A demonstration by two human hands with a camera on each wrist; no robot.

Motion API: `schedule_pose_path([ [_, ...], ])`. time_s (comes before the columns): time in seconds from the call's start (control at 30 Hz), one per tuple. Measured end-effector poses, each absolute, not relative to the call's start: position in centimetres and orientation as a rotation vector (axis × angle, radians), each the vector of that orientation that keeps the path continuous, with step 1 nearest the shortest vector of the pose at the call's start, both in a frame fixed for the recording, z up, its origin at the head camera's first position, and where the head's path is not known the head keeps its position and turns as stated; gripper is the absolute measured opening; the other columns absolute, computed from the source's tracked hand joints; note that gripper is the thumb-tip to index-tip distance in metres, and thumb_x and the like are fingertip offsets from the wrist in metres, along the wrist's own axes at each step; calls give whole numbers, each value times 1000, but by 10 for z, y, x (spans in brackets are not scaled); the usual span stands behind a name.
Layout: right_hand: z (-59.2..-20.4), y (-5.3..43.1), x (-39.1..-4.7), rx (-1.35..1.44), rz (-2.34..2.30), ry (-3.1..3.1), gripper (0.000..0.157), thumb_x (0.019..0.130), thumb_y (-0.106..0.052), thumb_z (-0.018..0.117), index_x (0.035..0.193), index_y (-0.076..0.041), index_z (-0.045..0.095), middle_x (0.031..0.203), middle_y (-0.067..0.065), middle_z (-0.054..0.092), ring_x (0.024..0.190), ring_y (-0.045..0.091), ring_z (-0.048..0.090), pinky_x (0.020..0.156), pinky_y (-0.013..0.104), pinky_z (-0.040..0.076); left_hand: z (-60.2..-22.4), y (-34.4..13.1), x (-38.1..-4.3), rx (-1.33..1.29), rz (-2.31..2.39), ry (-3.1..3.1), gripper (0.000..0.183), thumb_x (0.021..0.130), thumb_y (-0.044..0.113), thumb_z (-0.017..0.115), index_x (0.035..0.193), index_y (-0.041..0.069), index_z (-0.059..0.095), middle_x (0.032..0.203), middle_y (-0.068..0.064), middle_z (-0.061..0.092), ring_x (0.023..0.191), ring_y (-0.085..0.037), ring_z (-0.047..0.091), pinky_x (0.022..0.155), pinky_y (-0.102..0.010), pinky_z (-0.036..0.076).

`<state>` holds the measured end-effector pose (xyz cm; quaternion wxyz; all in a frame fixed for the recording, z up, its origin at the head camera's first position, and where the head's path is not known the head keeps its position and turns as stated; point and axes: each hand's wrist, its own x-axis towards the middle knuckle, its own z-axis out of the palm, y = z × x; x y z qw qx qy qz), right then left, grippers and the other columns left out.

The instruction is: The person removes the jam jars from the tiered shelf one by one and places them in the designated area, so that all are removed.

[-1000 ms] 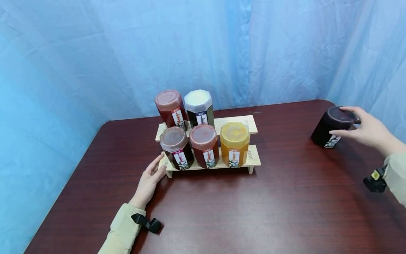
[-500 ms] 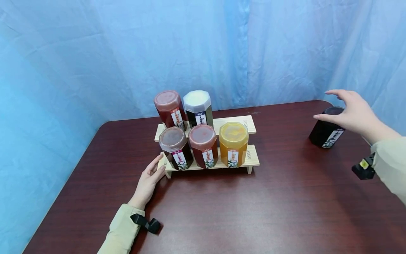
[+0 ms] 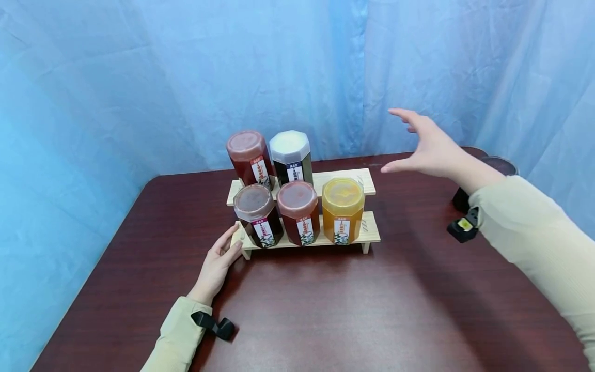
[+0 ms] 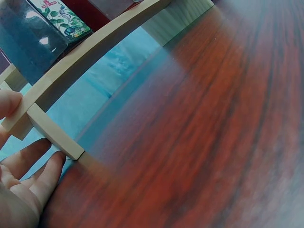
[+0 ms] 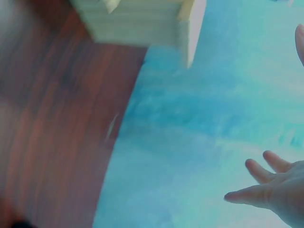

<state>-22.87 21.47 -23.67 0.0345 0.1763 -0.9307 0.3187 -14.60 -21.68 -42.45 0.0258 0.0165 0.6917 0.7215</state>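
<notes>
My left hand point(image 3: 216, 268) grips the left end of a two-step wooden rack point(image 3: 372, 235), thumb on the lower shelf's end and fingers beside its leg in the left wrist view. On the lower shelf stand a dark jar point(image 3: 257, 212), a red jar point(image 3: 299, 217) and a yellow jar point(image 3: 344, 212). Another red jar point(image 3: 248, 155) and a white-topped dark jar point(image 3: 292, 155) stand on the upper shelf. My right hand point(image 3: 437, 150) is in the air right of the rack, thumb and fingers spread, holding nothing.
A black jar point(image 3: 499, 165) stands at the table's far right, partly hidden behind my right forearm. Blue curtains point(image 3: 209, 77) hang close behind the dark wooden table point(image 3: 325, 310) and along its left side.
My right hand has let go of the black jar at the far right and moved left toward the rack. The left hand and the rack have stayed put.
</notes>
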Motion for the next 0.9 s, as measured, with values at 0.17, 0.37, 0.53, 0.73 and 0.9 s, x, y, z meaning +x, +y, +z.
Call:
schedule_pose_path([
  [0.17, -226, 181, -233, 660, 1049, -2850, 112, 69, -32, 85, 152, -32, 11, 158, 8, 11, 136, 45, 27, 101, 67, 29, -424, -216, -145, 44, 2239, 2132, 54, 97, 5, 50, 147, 4, 30, 146, -19, 34, 103, 5, 55, 88, -14, 47],
  [0.37, -220, 145, -238, 793, 1101, -2817, 113, 68, -30, 86, 152, -31, 10, 159, 4, 9, 136, 44, 27, 106, 63, 28, -424, -217, -145, 60, 2239, 2146, 54, 97, 5, 50, 147, 3, 31, 149, -16, 32, 101, 6, 55, 87, -13, 47],
  [0.53, -221, 118, -239, 909, 1135, -2793, 113, 68, -27, 86, 152, -28, 12, 158, 3, 11, 138, 39, 25, 110, 56, 27, -424, -218, -146, 41, 2219, 2157, 54, 97, 7, 51, 147, 7, 32, 148, -11, 33, 101, 6, 54, 88, -14, 47],
  [0.73, -225, 91, -238, 998, 1155, -2785, 111, 68, -28, 87, 152, -25, 15, 157, 2, 14, 139, 33, 25, 111, 50, 28, -424, -217, -147, 39, 2216, 2162, 54, 97, 8, 52, 147, 7, 32, 148, -10, 33, 101, 6, 54, 88, -14, 47],
  [0.9, -233, 77, -238, 1036, 1195, -2756, 104, 68, -26, 87, 151, -18, 23, 154, 6, 24, 138, 26, 27, 112, 43, 30, -425, -216, -147, 55, 2218, 2147, 53, 97, 7, 50, 147, 7, 32, 149, -11, 33, 101, 5, 54, 88, -14, 47],
])
